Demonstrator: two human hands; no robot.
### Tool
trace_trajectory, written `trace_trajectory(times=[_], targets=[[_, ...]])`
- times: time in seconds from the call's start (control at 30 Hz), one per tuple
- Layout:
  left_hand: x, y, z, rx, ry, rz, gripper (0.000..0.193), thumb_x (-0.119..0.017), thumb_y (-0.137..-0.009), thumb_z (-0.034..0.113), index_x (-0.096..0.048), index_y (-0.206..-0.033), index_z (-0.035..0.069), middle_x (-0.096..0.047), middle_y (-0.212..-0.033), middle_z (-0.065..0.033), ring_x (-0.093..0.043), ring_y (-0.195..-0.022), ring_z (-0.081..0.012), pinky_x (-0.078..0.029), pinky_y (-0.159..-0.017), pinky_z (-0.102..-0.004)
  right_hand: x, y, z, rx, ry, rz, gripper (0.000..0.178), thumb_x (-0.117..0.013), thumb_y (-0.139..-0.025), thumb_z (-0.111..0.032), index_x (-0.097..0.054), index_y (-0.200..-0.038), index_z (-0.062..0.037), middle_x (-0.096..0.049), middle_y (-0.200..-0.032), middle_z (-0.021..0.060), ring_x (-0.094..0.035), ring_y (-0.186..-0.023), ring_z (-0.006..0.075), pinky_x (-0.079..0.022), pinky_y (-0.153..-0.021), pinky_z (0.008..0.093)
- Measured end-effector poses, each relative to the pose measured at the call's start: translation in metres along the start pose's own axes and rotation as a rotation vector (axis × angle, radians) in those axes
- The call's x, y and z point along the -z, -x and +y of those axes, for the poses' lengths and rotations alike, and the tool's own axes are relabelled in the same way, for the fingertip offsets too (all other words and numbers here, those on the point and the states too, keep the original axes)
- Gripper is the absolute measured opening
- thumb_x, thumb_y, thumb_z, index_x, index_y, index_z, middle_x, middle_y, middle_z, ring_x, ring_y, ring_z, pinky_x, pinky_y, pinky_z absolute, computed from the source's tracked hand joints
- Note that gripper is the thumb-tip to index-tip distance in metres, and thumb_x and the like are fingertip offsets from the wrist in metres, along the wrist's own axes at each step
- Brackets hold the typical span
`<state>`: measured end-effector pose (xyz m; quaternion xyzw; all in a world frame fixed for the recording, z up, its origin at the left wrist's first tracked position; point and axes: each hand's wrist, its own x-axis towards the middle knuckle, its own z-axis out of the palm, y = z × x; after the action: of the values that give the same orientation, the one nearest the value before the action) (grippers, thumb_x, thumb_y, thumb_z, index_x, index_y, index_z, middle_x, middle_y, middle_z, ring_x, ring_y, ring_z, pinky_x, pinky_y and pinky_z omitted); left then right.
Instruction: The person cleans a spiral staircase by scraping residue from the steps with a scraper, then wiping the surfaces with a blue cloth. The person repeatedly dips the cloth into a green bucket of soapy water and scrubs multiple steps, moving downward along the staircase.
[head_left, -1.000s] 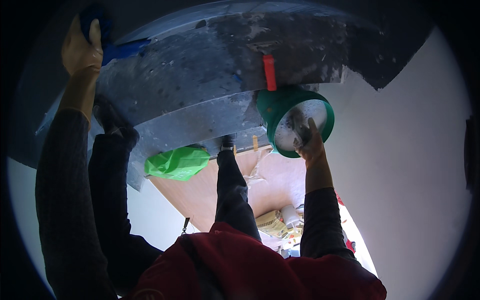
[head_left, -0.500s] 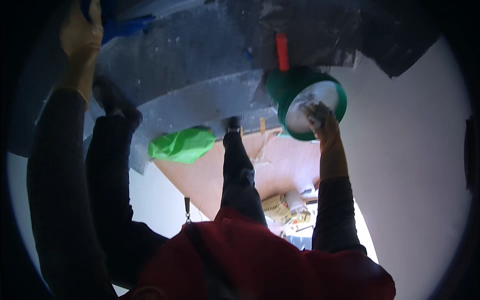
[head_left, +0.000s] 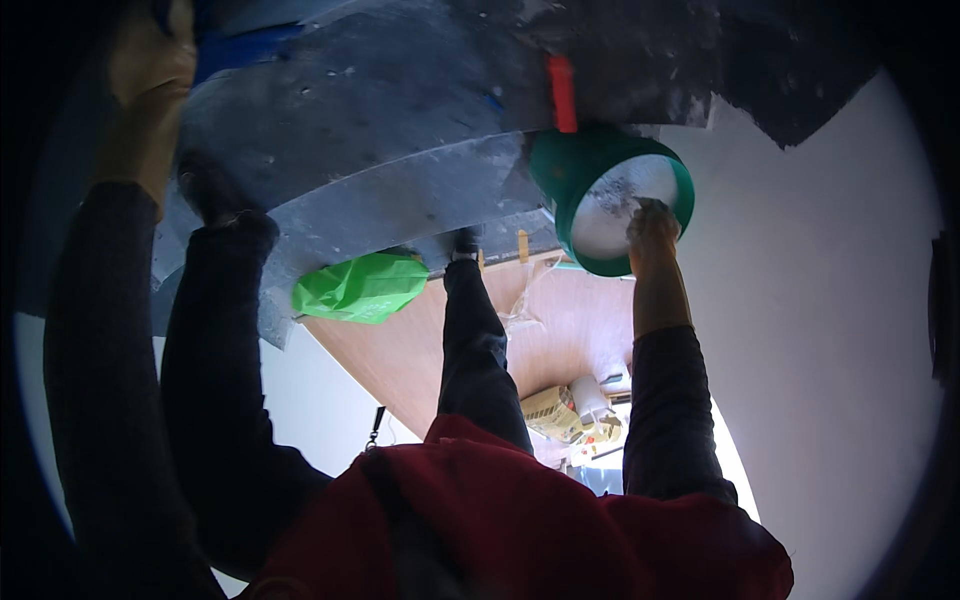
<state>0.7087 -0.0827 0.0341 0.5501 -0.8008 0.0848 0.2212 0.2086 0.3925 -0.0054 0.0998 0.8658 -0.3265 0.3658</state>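
In the head view my right hand (head_left: 654,232) reaches inside the rim of a green bucket (head_left: 575,175). Pale, cloudy liquid (head_left: 625,190) with grey streaks shows in the bucket. The fingers are closed on a crumpled grey cloth, now mostly hidden by the hand. At the upper left, my left hand (head_left: 152,60) is beside a flat blue thing (head_left: 245,50) whose kind I cannot make out. Its fingertips are dim and run out of the picture, so its grip is not plain.
Dark grey, stained steps (head_left: 380,190) span the upper part. A red bar-shaped thing (head_left: 561,92) lies beyond the bucket. A green plastic bag (head_left: 362,287) lies near my shoes. Below are a wooden board (head_left: 570,330) and a paper sack (head_left: 552,412); a pale wall (head_left: 800,300) stands right.
My right hand has turned and closed more round the grey cloth, which shows less now. My left hand has shifted slightly left and up, beside the blue thing.
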Motion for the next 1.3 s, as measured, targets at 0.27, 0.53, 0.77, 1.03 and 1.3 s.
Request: trace_trajectory(times=[0.27, 0.53, 0.77, 1.03, 1.3], targets=[[0.048, -0.020, 0.026, 0.232, 0.030, -0.190, 0.067, -0.073, -0.092, 0.049, -0.061, -0.139, 0.003, -0.072, -0.118, -0.0179, -0.070, -0.112, -0.0363, -0.053, -0.103, -0.0498, 0.049, 0.015, -0.021, 0.644, 1.057, -0.137, 0.042, -0.057, -0.104, -0.036, -0.070, -0.121, -0.0001, -0.074, -0.108, 0.0251, -0.071, -0.093, 0.0429, -0.057, -0.082, 0.0534], [0.099, 0.009, -0.090, 0.549, 0.021, -0.247, 0.052, -0.068, -0.097, 0.033, -0.061, -0.146, 0.016, -0.069, -0.125, -0.0143, -0.067, -0.115, -0.0335, -0.052, -0.098, -0.0452, -0.033, 0.111, -0.215, 0.755, 1.363, -0.024, 0.048, -0.074, -0.096, -0.033, -0.063, -0.132, -0.0042, -0.071, -0.120, 0.0216, -0.068, -0.112, 0.0380, -0.055, -0.095, 0.0447], [0.100, 0.048, -0.180, 0.445, 0.059, -0.202, 0.049, -0.069, -0.095, 0.033, -0.065, -0.141, 0.019, -0.070, -0.119, -0.0115, -0.069, -0.103, -0.0302, -0.055, -0.085, -0.0451, -0.349, 0.329, -0.303, 1.570, 0.561, -0.783, 0.024, -0.077, -0.095, -0.020, -0.070, -0.112, -0.0032, -0.071, -0.105, 0.0104, -0.070, -0.097, 0.0220, -0.056, -0.085, 0.0375], [0.077, 0.065, -0.177, 0.414, 0.182, 0.037, 0.046, -0.070, -0.091, 0.032, -0.069, -0.136, 0.020, -0.070, -0.119, -0.0120, -0.069, -0.100, -0.0277, -0.054, -0.079, -0.0437, -0.715, 0.540, -0.289, 2.655, 0.524, -0.845, 0.027, -0.082, -0.079, -0.001, -0.070, -0.103, 0.0001, -0.074, -0.122, 0.0154, -0.074, -0.091, 0.0391, -0.059, -0.083, 0.0484], [0.078, 0.072, -0.191, 0.194, 0.305, -0.276, 0.047, -0.066, -0.096, 0.032, -0.066, -0.140, 0.015, -0.068, -0.129, -0.0126, -0.067, -0.114, -0.0282, -0.056, -0.092, -0.0436, -0.814, 0.563, -0.168, 2.609, 0.453, -0.949, 0.046, -0.055, -0.101, -0.010, -0.058, -0.146, 0.0004, -0.062, -0.145, 0.0188, -0.052, -0.142, 0.0344, -0.034, -0.128, 0.0493]])
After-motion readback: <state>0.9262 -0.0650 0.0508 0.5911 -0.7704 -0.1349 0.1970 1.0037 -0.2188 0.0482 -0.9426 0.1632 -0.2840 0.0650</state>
